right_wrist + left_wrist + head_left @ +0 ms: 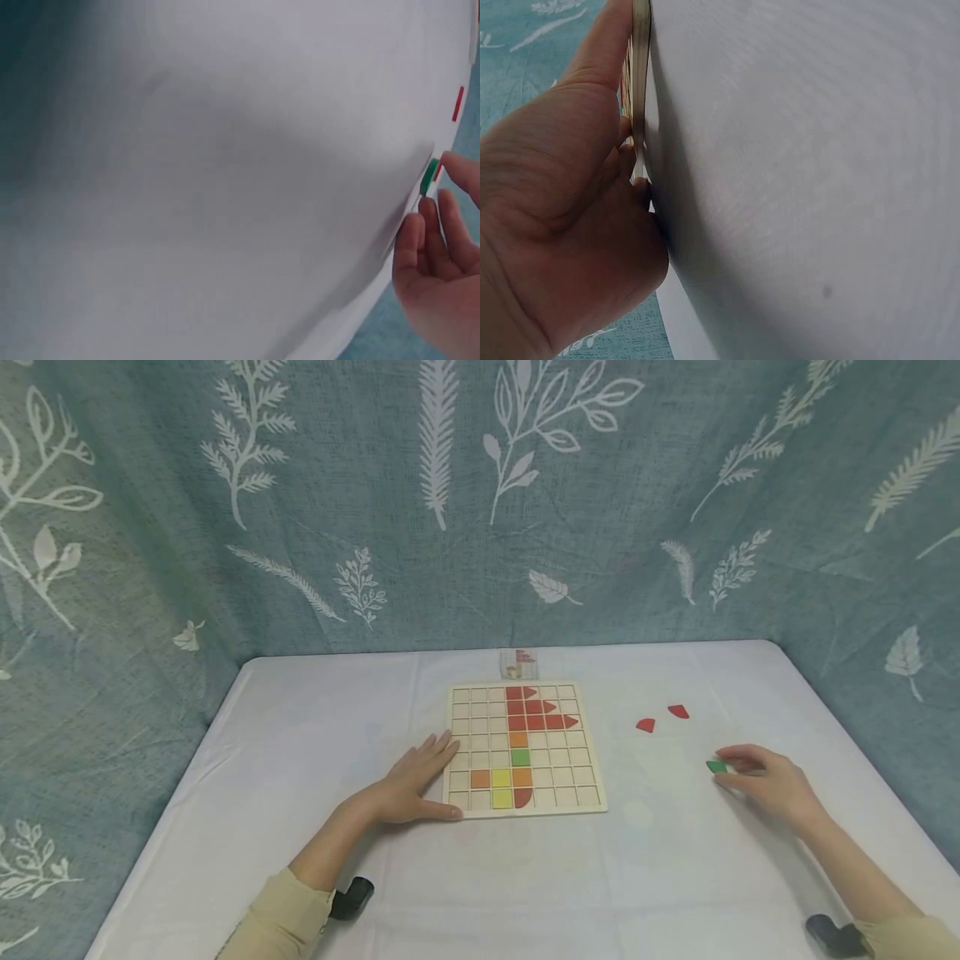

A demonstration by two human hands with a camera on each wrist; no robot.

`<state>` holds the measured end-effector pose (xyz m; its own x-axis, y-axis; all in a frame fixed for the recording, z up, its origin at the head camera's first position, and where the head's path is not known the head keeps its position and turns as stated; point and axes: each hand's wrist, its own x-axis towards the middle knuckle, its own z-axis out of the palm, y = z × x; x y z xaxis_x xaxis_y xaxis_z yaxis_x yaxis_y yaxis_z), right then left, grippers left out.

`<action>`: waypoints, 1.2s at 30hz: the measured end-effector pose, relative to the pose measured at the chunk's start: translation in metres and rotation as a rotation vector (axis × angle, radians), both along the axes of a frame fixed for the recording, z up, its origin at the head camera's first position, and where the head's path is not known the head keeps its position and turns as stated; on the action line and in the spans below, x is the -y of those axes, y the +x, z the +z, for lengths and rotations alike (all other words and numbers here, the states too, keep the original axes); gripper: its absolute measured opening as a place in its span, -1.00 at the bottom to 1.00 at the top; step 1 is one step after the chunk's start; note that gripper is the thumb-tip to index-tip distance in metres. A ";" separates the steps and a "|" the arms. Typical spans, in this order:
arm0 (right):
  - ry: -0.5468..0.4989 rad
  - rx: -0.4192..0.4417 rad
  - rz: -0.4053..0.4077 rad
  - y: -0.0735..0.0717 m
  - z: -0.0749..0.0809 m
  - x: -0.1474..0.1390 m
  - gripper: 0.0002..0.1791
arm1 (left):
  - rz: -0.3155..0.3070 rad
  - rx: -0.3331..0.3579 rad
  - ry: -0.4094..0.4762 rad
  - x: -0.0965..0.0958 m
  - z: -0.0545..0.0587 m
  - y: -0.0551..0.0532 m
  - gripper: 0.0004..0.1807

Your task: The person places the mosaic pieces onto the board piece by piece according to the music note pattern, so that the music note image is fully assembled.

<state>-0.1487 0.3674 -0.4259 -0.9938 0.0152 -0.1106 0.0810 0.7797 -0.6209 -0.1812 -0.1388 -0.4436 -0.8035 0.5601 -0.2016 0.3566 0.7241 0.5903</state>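
Note:
A square wooden grid board (558,756) lies on the white table, partly filled with red, orange, yellow and green pieces. My left hand (412,781) rests at the board's left side, fingers spread and straight, with fingertips and thumb on its edge. In the left wrist view the thumb lies along the board's side (640,67). To the right, my right hand (772,785) pinches a small green piece (716,767) with a curved edge between thumb and fingers, close over the cloth. The same green piece (430,177) shows at the fingertips in the right wrist view.
Two loose red pieces, one nearer (646,725) and one farther (678,712), lie between the board and my right hand. Behind the board lies a small pattern card (519,664). A leaf-patterned curtain (450,577) hangs along the table's back edge.

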 end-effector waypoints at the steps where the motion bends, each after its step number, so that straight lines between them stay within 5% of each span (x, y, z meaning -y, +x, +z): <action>1: 0.003 -0.002 0.007 0.000 -0.001 -0.001 -0.44 | 0.000 0.001 0.001 0.000 0.000 0.000 0.12; 13: 0.072 -0.109 0.047 -0.004 -0.005 -0.002 -0.55 | 0.007 0.005 0.001 0.000 0.000 0.002 0.12; 18: 0.010 -0.117 0.029 -0.005 -0.004 0.010 -0.53 | 0.006 0.000 -0.004 0.001 0.000 0.003 0.11; 28: -0.244 -0.014 0.053 -0.015 -0.001 0.074 -0.45 | 0.019 0.006 -0.013 -0.001 0.000 0.003 0.12; 36: -0.349 0.005 0.205 -0.023 -0.003 0.142 -0.61 | 0.013 -0.002 -0.013 0.000 -0.003 0.003 0.13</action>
<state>-0.1719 0.2255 -0.4285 -0.9717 -0.2228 -0.0783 -0.0512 0.5224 -0.8512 -0.1779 -0.1386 -0.4467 -0.8113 0.5466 -0.2073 0.3479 0.7364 0.5802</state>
